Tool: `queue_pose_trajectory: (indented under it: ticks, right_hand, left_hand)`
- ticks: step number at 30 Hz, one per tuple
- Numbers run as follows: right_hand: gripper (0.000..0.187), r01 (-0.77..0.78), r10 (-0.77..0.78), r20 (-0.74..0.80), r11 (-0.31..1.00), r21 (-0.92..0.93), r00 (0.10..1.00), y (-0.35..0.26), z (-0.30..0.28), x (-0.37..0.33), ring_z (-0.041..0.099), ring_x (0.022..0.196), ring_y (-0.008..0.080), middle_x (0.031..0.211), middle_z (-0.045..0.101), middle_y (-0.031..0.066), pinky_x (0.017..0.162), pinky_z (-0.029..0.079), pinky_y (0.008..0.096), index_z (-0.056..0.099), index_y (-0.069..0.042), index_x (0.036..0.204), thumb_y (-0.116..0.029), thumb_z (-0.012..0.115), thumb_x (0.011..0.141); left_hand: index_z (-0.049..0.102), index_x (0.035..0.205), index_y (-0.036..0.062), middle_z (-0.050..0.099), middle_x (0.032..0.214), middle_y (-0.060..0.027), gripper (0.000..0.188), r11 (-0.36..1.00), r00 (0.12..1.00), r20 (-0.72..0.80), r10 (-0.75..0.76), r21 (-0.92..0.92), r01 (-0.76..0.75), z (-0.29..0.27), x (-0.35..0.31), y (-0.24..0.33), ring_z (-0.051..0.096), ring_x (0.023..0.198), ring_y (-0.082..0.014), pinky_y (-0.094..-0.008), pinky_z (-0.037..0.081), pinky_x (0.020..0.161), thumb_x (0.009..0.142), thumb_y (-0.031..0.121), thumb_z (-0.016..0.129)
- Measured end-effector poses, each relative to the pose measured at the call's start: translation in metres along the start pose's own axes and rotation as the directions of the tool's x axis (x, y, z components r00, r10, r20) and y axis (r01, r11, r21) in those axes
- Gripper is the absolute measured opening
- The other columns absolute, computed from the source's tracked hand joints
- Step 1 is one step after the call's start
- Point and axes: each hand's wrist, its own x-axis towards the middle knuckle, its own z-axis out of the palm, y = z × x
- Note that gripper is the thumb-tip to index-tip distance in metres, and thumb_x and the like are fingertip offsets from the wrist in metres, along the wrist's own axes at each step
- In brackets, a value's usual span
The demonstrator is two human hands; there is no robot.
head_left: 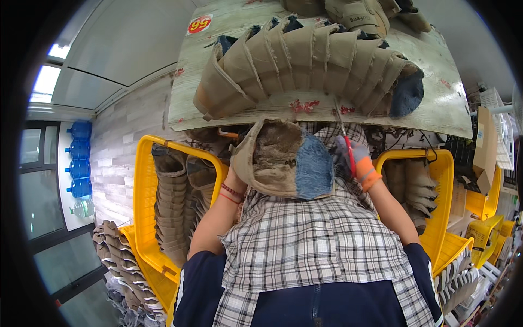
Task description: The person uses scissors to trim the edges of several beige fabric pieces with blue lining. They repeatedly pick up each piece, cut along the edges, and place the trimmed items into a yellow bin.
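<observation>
My left hand (232, 180), with red beaded bands at its wrist, grips the left edge of a beige shoe upper (245, 163); most of its fingers are hidden behind the piece. Brown fleece lines the inside of this upper, and a blue fleece patch covers its right part. It is held over my lap, just below the table edge. To its right, my right hand (360, 158) wears a grey and orange glove and is closed around red-handled scissors (349, 155). The thin blades point up toward the table, apart from the upper.
A curved row of nested beige uppers (294, 62) lies on the pale table (261, 111), with more uppers (357, 16) at its far edge. Yellow baskets (143, 201) (448, 191) holding stacked uppers flank me. A checked apron (316, 240) covers my lap.
</observation>
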Motion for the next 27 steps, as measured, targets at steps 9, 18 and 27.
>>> queue_pose_trajectory:
  ticks: [9, 18, 27]
  right_hand:
    - [0.043, 0.0, -0.067, -0.197, 0.947, -0.321, 0.978, -0.02, -0.007, -0.039, 0.065, 0.08, 0.033, 0.086, 0.067, 0.015, 0.07, 0.05, 0.0388, 0.061, -0.009, 0.102, -0.048, 0.054, 0.085]
    - [0.061, 0.341, -0.414, 0.005, 0.742, -0.577, 0.91, -0.055, -0.007, -0.061, 0.064, 0.077, 0.0272, 0.085, 0.066, 0.0086, 0.065, 0.05, 0.0379, 0.065, -0.009, 0.095, -0.062, 0.068, 0.066]
    - [0.065, 0.28, -0.311, 0.081, 0.674, -0.683, 0.947, -0.067, -0.008, -0.059, 0.065, 0.083, 0.0258, 0.089, 0.066, 0.0082, 0.069, 0.05, 0.0362, 0.065, -0.009, 0.098, -0.068, 0.059, 0.072]
  left_hand:
    - [0.042, 0.136, 0.0055, 0.049, 0.133, -0.0045, 0.042, 0.485, 0.949, 0.162, 0.27, 0.829, -0.279, 0.098, 0.008, 0.005, 0.049, 0.117, -0.0155, -0.0316, 0.044, 0.097, 0.097, 0.02, 0.049]
    - [0.038, 0.139, 0.0102, 0.048, 0.133, -0.0051, 0.043, 0.979, 0.996, 0.069, 0.061, 0.188, -0.073, 0.061, -0.003, -0.003, 0.048, 0.119, -0.0186, -0.0364, 0.042, 0.1, 0.099, 0.027, 0.04]
    - [0.036, 0.139, 0.0075, 0.043, 0.139, -0.0095, 0.043, 0.957, 0.875, -0.48, 0.059, 0.276, 0.086, 0.078, -0.002, -0.005, 0.046, 0.123, -0.0245, -0.0386, 0.039, 0.103, 0.1, 0.026, 0.032]
